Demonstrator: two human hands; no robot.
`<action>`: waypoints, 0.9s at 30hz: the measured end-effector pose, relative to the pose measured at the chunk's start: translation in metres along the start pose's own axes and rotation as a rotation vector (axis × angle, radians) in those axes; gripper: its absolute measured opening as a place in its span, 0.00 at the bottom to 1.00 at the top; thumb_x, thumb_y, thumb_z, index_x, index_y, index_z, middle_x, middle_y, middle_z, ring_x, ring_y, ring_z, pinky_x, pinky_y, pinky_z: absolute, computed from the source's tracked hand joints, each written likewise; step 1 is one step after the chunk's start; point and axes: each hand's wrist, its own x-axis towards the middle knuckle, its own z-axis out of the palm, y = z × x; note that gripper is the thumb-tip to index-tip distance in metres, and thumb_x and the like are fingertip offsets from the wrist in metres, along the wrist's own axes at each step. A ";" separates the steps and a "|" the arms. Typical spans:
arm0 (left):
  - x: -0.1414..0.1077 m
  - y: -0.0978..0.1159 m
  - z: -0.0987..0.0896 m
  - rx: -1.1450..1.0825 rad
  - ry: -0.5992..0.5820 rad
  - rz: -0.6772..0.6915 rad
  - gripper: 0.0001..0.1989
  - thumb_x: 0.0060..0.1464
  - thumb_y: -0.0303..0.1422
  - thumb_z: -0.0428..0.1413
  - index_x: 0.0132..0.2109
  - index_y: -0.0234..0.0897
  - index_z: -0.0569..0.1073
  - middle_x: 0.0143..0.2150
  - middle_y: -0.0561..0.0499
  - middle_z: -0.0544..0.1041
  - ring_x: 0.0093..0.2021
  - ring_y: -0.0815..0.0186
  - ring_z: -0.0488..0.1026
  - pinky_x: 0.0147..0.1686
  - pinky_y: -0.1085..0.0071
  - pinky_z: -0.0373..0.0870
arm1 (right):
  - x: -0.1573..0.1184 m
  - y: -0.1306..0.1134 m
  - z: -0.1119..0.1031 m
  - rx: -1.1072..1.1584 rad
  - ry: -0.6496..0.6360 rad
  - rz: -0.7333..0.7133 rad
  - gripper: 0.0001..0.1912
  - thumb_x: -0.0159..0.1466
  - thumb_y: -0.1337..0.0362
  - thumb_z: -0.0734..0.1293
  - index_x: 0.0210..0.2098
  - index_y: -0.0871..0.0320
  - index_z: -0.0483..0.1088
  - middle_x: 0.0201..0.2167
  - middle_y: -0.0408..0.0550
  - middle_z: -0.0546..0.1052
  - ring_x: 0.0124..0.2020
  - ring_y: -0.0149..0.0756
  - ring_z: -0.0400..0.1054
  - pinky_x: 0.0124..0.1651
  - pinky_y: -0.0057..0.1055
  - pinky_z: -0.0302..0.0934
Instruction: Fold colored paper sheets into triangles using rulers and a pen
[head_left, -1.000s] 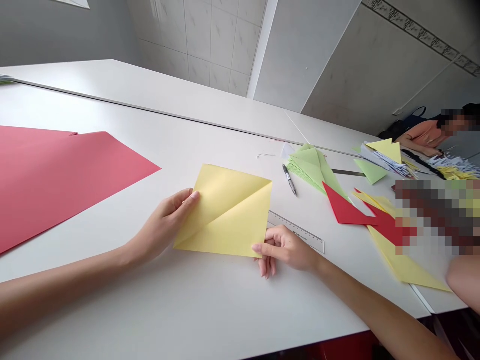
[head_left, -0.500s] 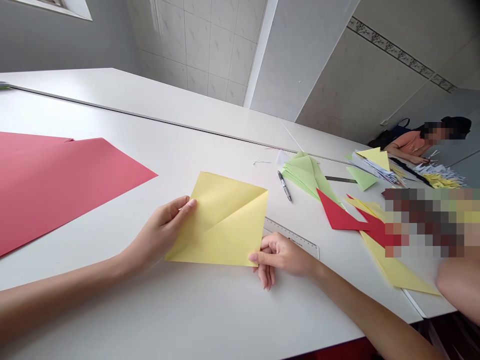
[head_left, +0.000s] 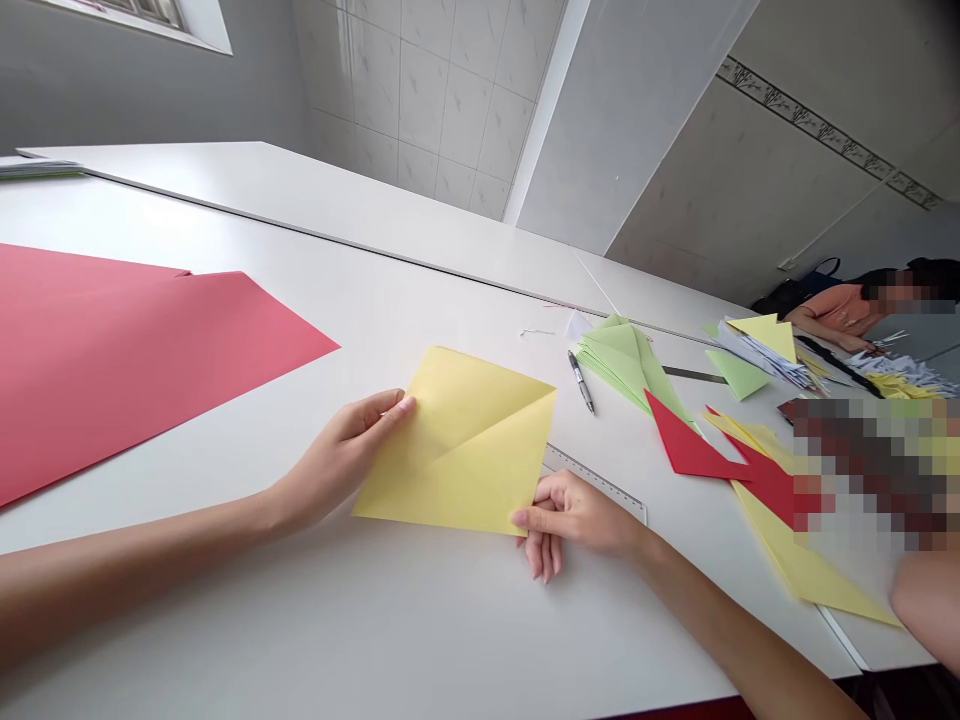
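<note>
Both hands hold a square sheet of yellow paper (head_left: 465, 440) tilted up over the white table. A diagonal crease runs from its upper right corner toward the middle. My left hand (head_left: 367, 435) pinches the left edge, thumb on the front and fingers behind. At the lower right corner my right hand (head_left: 559, 515) grips the paper between thumb and fingers. A clear ruler (head_left: 600, 480) lies on the table just behind the right hand, partly covered by the paper. Past it is a black and grey pen (head_left: 580, 382).
Large red paper (head_left: 150, 360) covers the table's left side. Folded green papers (head_left: 619, 350) lie beyond the pen, with red folded pieces (head_left: 686, 440) and yellow paper (head_left: 810, 560) at right. Another person's arm (head_left: 926, 600) rests at the right edge; a person (head_left: 840, 310) sits farther back.
The whole view has shifted slightly, so most things appear farther right. Both hands keep the same hold on the yellow paper.
</note>
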 end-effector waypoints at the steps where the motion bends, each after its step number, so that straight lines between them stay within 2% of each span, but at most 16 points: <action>1: 0.000 0.000 0.000 -0.002 -0.002 0.004 0.21 0.56 0.54 0.53 0.35 0.39 0.66 0.34 0.51 0.72 0.31 0.62 0.72 0.27 0.72 0.68 | 0.000 0.000 0.000 0.001 0.001 0.002 0.25 0.58 0.44 0.69 0.29 0.64 0.72 0.21 0.48 0.78 0.20 0.32 0.72 0.22 0.25 0.64; 10: 0.003 -0.002 -0.002 0.005 -0.002 0.057 0.19 0.58 0.50 0.52 0.32 0.37 0.67 0.30 0.53 0.68 0.29 0.67 0.67 0.28 0.74 0.64 | -0.001 0.005 -0.003 -0.026 0.003 0.050 0.26 0.59 0.43 0.68 0.29 0.63 0.71 0.21 0.49 0.78 0.18 0.32 0.72 0.20 0.24 0.64; 21: 0.005 -0.005 -0.002 -0.031 -0.032 0.004 0.20 0.57 0.50 0.54 0.31 0.37 0.69 0.32 0.50 0.73 0.33 0.62 0.74 0.32 0.70 0.69 | -0.006 0.002 -0.010 -0.077 -0.011 0.107 0.24 0.59 0.45 0.69 0.29 0.63 0.71 0.21 0.50 0.79 0.20 0.33 0.73 0.21 0.24 0.65; 27: 0.009 -0.007 -0.004 -0.094 -0.074 -0.027 0.21 0.55 0.51 0.56 0.35 0.36 0.73 0.37 0.47 0.77 0.38 0.58 0.76 0.34 0.67 0.72 | -0.008 0.001 -0.011 -0.089 0.031 0.101 0.24 0.60 0.44 0.68 0.29 0.62 0.70 0.21 0.49 0.78 0.20 0.32 0.73 0.21 0.24 0.65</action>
